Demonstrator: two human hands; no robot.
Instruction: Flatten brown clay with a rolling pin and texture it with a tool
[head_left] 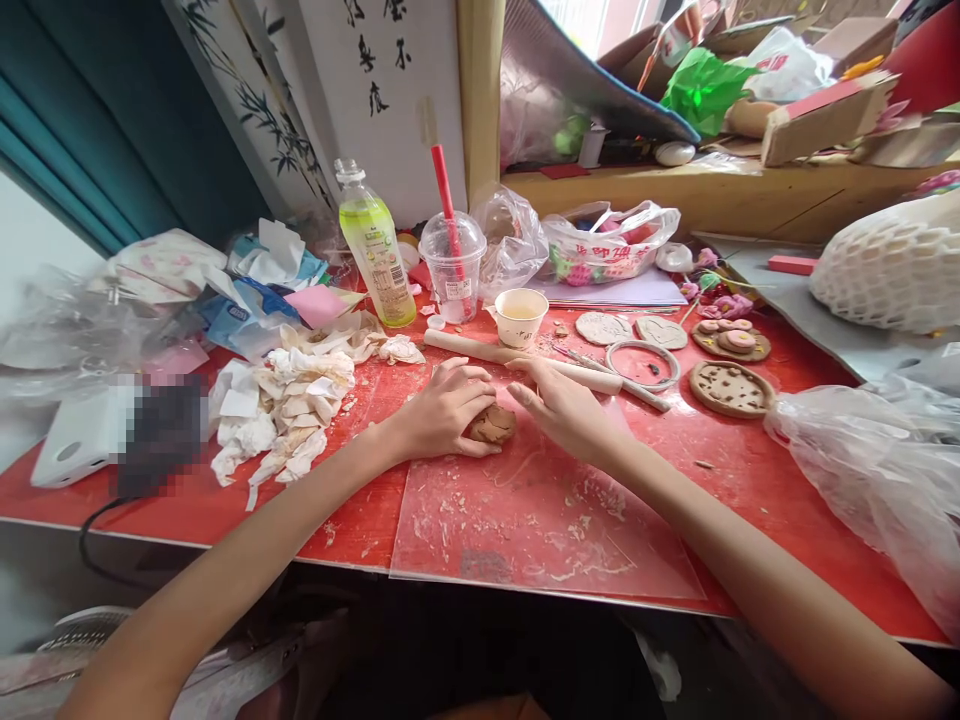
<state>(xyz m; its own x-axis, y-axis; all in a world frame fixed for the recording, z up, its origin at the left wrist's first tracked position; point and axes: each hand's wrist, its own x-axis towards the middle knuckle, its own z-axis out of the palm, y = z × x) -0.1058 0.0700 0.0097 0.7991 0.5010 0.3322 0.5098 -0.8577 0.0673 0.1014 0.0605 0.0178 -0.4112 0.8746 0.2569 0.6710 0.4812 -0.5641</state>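
Observation:
A lump of brown clay (492, 426) with a cracked surface rests on a clear plastic sheet (525, 530) on the red table. My left hand (444, 408) curves around the lump's left side, its thumb at the near edge and its fingers over the far side. Just right of the clay, my right hand (559, 405) is apart from it, with fingers stretched out and nothing held. Its fingertips are close to a wooden rolling pin (592, 377), part of which the hand hides. A paper cup (520, 318) holding pale liquid stands beyond both hands.
Crumpled tissues (292, 405) lie left, near a drink bottle (375, 250) and a plastic cup with a red straw (453, 265). Rightward are a ring-shaped coil (642, 364), a round brown clay piece (732, 388) and a plastic bag (877, 470). Clay scraps dot the sheet.

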